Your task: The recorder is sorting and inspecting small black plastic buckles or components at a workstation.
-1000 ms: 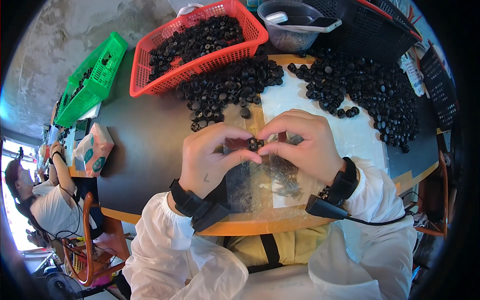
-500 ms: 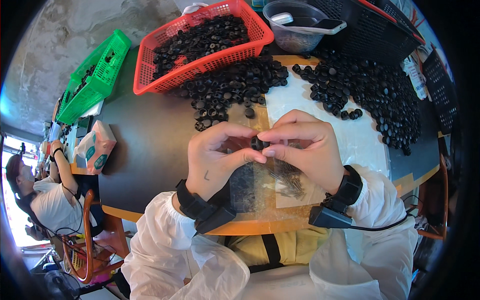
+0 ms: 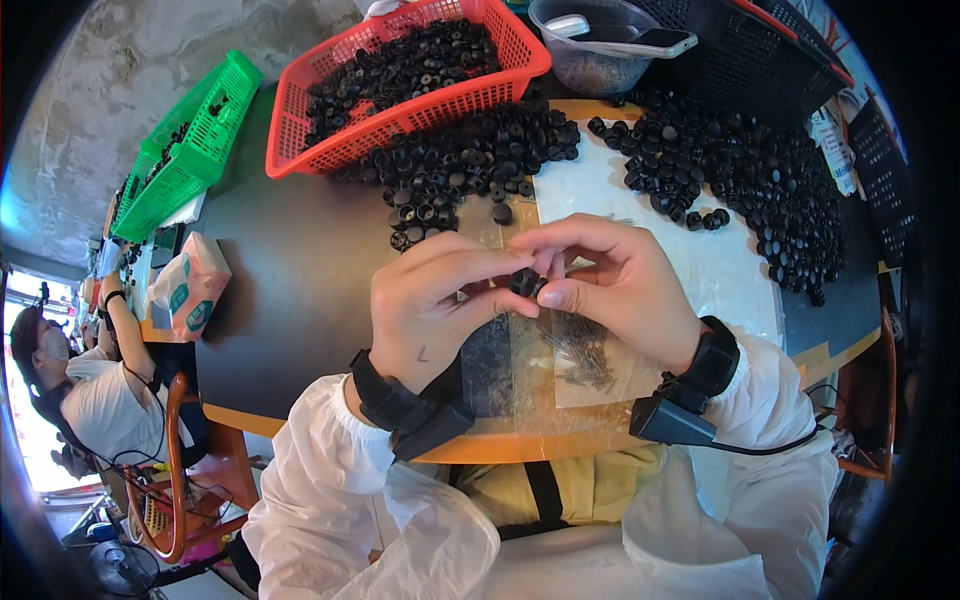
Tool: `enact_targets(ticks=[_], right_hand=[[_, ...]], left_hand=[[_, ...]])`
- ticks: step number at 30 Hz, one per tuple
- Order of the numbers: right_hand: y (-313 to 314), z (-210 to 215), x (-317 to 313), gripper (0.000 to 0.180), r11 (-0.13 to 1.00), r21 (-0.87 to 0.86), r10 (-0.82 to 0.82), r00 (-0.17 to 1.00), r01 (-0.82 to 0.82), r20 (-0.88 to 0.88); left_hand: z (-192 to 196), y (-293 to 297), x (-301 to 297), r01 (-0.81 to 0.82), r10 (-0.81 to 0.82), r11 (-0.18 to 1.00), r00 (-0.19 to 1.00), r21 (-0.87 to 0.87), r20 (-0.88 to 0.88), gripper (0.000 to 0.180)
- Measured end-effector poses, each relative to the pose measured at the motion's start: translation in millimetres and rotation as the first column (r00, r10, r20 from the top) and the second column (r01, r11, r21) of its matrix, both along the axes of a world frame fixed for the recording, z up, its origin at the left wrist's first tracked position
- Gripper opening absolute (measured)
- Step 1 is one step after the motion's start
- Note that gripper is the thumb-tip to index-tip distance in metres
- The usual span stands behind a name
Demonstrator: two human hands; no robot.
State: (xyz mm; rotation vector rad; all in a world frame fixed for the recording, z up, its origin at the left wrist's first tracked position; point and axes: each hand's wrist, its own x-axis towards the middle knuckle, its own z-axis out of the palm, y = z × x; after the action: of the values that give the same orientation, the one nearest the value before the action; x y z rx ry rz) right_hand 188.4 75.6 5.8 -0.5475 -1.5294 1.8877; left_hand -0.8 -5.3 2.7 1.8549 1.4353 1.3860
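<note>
My left hand (image 3: 432,300) and my right hand (image 3: 612,282) meet above the table edge, fingertips pinched together on one small black plastic cap (image 3: 525,283). Under the hands lies a clear plastic sheet with a pile of thin metal pins (image 3: 583,352). Beyond the hands sits a heap of loose black caps (image 3: 470,165), and a second, wider heap of black caps (image 3: 745,185) spreads over the white sheet to the right. Both wrists wear black bands with small devices.
A red basket (image 3: 400,130) full of black caps stands at the back, a green basket (image 3: 185,150) to its left, a clear bowl (image 3: 600,60) and black baskets (image 3: 780,60) at back right. A tissue pack (image 3: 190,285) lies left. Another person (image 3: 70,390) sits far left.
Both hands stay pinched together on the cap; they have shifted slightly toward me, with small finger movements around the cap.
</note>
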Motion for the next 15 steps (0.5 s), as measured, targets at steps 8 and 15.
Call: enact_targets(ticks=[8,15], right_hand=[[9.0,2.5,7.6,0.033,0.922,-0.24,0.325,0.944,-0.305,0.049],[8.1,-4.4,9.8,0.028,0.926,-0.197,0.325,0.946,-0.321,-0.014]], left_hand=[[1.9,-3.0,-1.4,0.015,0.072,0.963,0.947,0.268,-0.312,0.047],[6.7,-9.5,2.4,0.061,0.033,0.965,0.936,0.255,-0.351,0.043]])
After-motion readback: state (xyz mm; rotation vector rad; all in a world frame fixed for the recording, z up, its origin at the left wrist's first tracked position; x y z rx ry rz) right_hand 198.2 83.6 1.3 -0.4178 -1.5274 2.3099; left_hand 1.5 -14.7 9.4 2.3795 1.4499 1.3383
